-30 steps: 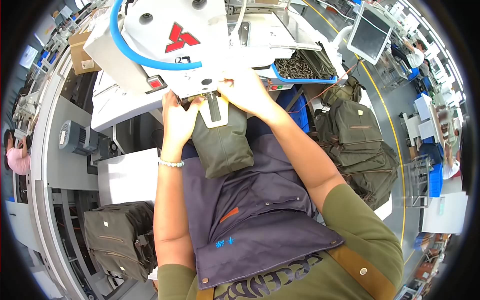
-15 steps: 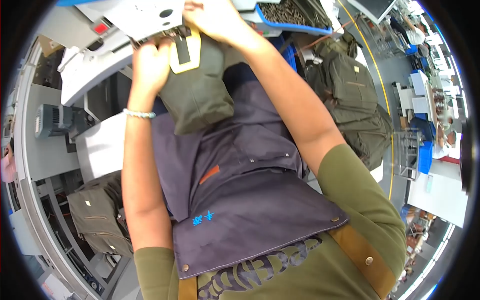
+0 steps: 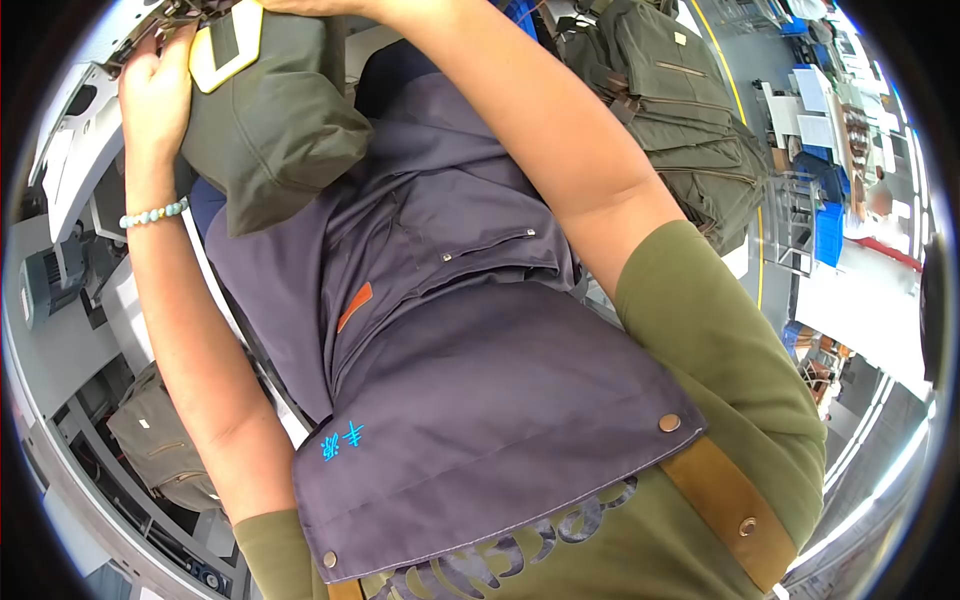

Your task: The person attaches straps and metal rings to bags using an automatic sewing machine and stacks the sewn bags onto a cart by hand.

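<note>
An olive-green fabric bag point(image 3: 285, 135) hangs from the machine's working edge down over my lap. On its upper part sits a yellow-edged pale frame point(image 3: 228, 45) with a dark strip in the middle. My left hand point(image 3: 158, 95), wearing a beaded bracelet on the wrist, grips the bag's left edge close under the machine point(image 3: 120, 35); its fingertips are partly hidden there. At the top border, my right hand point(image 3: 315, 4) lies by the bag's upper edge. Most of that hand is cut off, so its fingers do not show.
A stack of olive-green bags point(image 3: 670, 90) stands at the right, beside a yellow floor line point(image 3: 760, 260). Another olive bag point(image 3: 160, 440) lies low on the left, near a grey motor point(image 3: 50, 285). My dark apron point(image 3: 480, 380) covers my lap.
The view has swung, so the hands, bag and machine appear farther left and higher. The right hand has mostly slipped out of frame. The bag's lower end looks more bunched and turned.
</note>
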### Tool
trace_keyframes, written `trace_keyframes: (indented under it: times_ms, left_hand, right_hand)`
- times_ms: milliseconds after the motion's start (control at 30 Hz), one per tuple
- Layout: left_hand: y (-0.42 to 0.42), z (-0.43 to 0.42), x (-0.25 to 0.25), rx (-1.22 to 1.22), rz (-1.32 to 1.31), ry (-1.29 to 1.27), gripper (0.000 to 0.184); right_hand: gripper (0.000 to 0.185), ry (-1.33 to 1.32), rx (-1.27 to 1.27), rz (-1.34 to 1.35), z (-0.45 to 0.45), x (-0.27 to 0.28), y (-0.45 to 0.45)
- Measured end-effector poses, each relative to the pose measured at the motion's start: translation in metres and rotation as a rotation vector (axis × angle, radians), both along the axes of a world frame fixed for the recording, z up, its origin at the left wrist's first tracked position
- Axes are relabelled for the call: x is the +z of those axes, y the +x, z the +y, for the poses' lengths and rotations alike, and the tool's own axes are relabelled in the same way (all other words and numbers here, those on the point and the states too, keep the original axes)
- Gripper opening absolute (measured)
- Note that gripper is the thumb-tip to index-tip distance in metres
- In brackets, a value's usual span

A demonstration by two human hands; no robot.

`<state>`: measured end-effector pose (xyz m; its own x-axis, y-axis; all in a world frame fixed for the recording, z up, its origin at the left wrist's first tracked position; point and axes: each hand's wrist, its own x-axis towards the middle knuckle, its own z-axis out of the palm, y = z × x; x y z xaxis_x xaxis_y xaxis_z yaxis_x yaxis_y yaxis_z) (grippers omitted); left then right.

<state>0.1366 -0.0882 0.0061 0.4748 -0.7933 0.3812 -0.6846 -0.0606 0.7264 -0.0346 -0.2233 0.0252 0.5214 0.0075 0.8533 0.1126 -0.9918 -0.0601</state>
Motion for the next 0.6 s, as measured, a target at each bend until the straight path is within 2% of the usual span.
trace_keyframes:
  times_ms: [100, 200, 300, 367, 433, 500, 533, 567, 600]
  left_hand:
    - [0.006, -0.005, -0.006, -0.040, -0.048, -0.105, 0.046]
    - [0.002, -0.002, -0.001, -0.002, -0.080, -0.052, 0.045]
    - [-0.010, 0.000, 0.002, 0.001, -0.038, -0.073, 0.038]
    - [0.012, -0.002, -0.005, -0.097, -0.296, 0.055, 0.035]
    - [-0.009, 0.004, 0.012, -0.051, -0.180, 0.017, 0.032]
    - [-0.016, 0.007, 0.015, -0.085, -0.011, -0.028, 0.032]
    - [-0.017, 0.007, 0.018, -0.076, -0.060, -0.040, 0.031]
    - [-0.016, 0.007, 0.018, -0.063, -0.081, -0.023, 0.030]
    - [-0.015, 0.007, 0.018, -0.077, -0.043, -0.042, 0.030]
  right_hand:
    - [0.017, 0.002, 0.128, -0.095, 0.000, -0.008, 0.000]
    - [0.024, 0.468, 0.159, -0.097, 0.010, -0.013, -0.006]
    - [0.027, 0.548, 0.169, -0.123, 0.014, -0.014, -0.006]
    - [0.028, 0.556, 0.221, -0.124, 0.015, -0.004, -0.012]
    - [0.028, 0.552, 0.158, -0.065, 0.016, -0.001, -0.009]
    - [0.026, 0.298, -0.049, 0.051, -0.020, -0.042, 0.018]
    - [0.025, 0.294, -0.360, 0.220, 0.046, 0.033, -0.014]
    - [0.023, 0.513, 0.038, 0.026, 0.022, 0.011, -0.009]
    - [0.023, 0.488, 0.032, 0.013, 0.014, 0.002, -0.002]
